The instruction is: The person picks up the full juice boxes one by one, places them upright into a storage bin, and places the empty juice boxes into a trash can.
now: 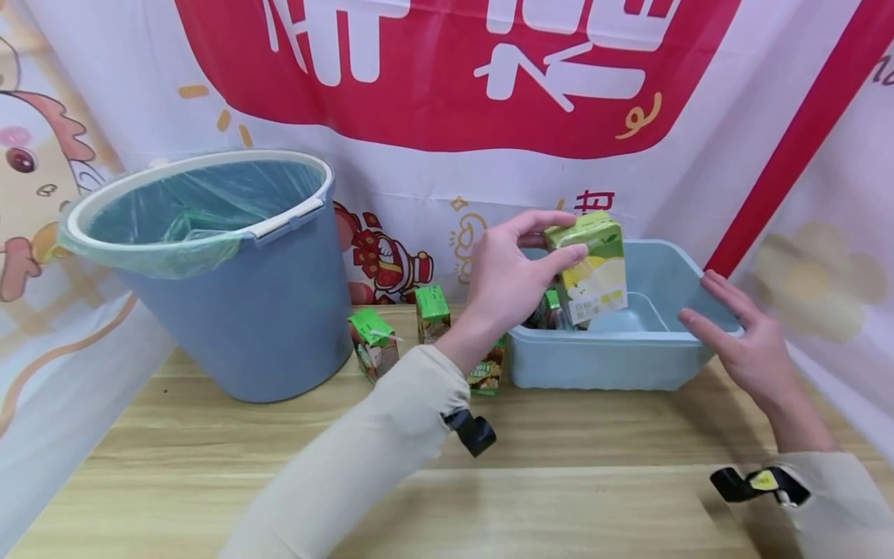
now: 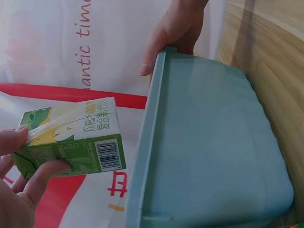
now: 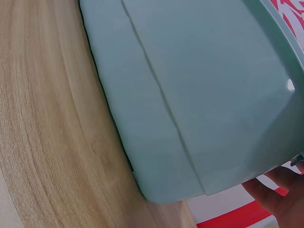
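Note:
My left hand pinches a green and yellow juice carton between thumb and fingers. The carton is tilted above the left part of a pale blue plastic bin; its barcode side shows in the left wrist view. Inside that bin, below the carton, sit small items with a green top, partly hidden. At the bin's right end, my right hand holds the rim, thumb on the inner side and fingers outside. The right wrist view shows the bin's outer wall and some of those fingers.
A tall blue trash can with a clear green liner stands at the left. Between it and the bin are small green-topped drink cartons, one partly behind my left forearm. All stand on a wooden table before a printed cloth.

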Available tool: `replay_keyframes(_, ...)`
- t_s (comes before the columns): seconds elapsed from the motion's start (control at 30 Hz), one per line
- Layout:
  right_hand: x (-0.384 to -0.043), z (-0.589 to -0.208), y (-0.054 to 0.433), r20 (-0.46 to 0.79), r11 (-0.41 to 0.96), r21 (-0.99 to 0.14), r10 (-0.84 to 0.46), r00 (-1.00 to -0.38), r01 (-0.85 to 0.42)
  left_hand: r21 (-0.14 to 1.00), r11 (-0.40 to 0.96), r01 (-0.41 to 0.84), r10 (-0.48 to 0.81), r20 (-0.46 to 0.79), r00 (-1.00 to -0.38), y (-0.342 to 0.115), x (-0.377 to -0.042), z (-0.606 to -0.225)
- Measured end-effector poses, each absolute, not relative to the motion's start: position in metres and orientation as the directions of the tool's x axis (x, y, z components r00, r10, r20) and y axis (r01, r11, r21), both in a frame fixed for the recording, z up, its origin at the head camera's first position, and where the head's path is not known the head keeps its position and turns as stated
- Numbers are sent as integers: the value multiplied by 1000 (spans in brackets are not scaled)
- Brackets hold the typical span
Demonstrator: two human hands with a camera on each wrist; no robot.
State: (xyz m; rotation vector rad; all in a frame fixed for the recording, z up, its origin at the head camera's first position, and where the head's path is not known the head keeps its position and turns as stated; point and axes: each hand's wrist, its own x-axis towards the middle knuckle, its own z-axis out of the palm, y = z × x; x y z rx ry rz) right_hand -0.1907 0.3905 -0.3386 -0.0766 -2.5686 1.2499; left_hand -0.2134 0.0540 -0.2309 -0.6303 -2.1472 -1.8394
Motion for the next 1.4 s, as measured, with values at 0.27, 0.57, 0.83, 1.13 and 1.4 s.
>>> replay_keyframes(0.27, -192, -337, 390, 242, 616, -783, 172, -955, -87, 887, 104, 451, 98, 442, -892, 79, -229, -243)
replay_keyframes(0.57, -192, -336, 389, 250, 619, -780, 174, -953, -91, 926, 78, 369, 83, 363, -928, 103, -246, -256)
replay_keyframes(0.83, -192, -338, 390, 251, 616, -782, 170, -953, -96, 936, 85, 342, 76, 336, -939, 118, -258, -266)
replay_keyframes(1.13, -191, -339, 390, 248, 617, -781, 168, -954, -95, 929, 111, 354, 147, 337, -930, 130, -265, -271)
replay_keyframes(1.4, -191, -339, 390, 250, 619, -780, 170, -953, -94, 903, 266, 337, 208, 288, -935, 136, -270, -272)
